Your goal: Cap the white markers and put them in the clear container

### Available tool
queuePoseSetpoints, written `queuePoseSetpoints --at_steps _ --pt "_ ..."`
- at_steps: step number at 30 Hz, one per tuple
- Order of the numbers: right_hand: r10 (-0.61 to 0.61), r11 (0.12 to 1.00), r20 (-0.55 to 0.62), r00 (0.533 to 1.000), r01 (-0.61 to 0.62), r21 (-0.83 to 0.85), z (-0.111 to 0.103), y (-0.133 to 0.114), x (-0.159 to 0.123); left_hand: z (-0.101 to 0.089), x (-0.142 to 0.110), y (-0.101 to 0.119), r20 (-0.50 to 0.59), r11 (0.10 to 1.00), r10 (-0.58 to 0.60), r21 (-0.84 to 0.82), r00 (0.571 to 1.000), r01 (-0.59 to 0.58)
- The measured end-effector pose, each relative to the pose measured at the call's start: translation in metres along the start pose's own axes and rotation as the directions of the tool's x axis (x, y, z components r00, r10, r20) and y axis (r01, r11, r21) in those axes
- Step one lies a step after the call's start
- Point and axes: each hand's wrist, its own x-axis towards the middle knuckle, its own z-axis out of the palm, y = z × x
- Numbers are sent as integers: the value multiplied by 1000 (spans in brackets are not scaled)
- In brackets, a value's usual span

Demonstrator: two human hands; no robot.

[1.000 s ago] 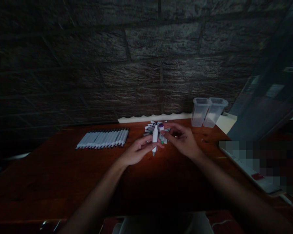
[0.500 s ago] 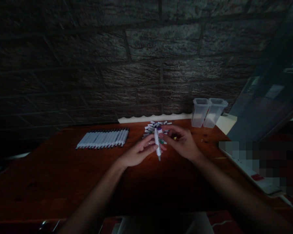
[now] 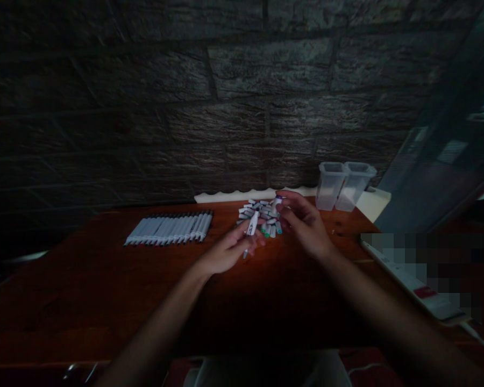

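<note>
Right now, holding a white marker (image 3: 252, 223) in the left hand (image 3: 223, 253), with fingers and thumb round the barrel. Tilted, dark end up, grey end down, just above the worktop (image 3: 105, 301) and near the heap of caps (image 3: 272, 230). Pinching a small white cap with a purple top (image 3: 278, 203) in the right hand (image 3: 306, 228), between thumb and fingertips. Near the marker, but not touching.

Likely very light and stiff, not easy to break. Maybe a bit slippery, being smooth plastic. Best to hold the marker round its fat middle, away from both thin ends, for fear of inky fingers. Best to pinch the cap by its sides. Easy to drop, being so little.

Right under and behind the hands, lots of loose caps in a messy heap, some with green or blue-green ends. Quite close, so easy to bump or roll. Over to the left, a neat row of markers (image 3: 169, 228), side by side, well apart from the hands. At the back, a white wavy strip (image 3: 234, 197) along the brick wall (image 3: 242, 118). Off to the right, two tall see-through tubs (image 3: 329, 185) (image 3: 351, 185), out of the way. Too dark and small for reading the writing on the barrel.
</note>
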Motion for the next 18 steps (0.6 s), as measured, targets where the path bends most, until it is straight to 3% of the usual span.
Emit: queuePoseSetpoints --at_steps 5,8,11,14,18 --pt "233 950 -33 972 -220 224 -1 3 4 3 2 -3 -89 998 -54 -29 995 51" --pt "423 856 -2 906 -398 329 -1 8 5 4 3 -2 -128 998 -60 -1 990 60" --pt "554 749 60 830 -529 398 -1 15 5 4 4 0 -94 996 -87 30 992 90" --pt "585 719 78 807 -561 410 -1 19 5 5 3 3 -26 989 -141 42 990 142" --pt "521 798 35 853 -501 334 0 17 4 7 2 6 -32 980 -199 23 980 199"
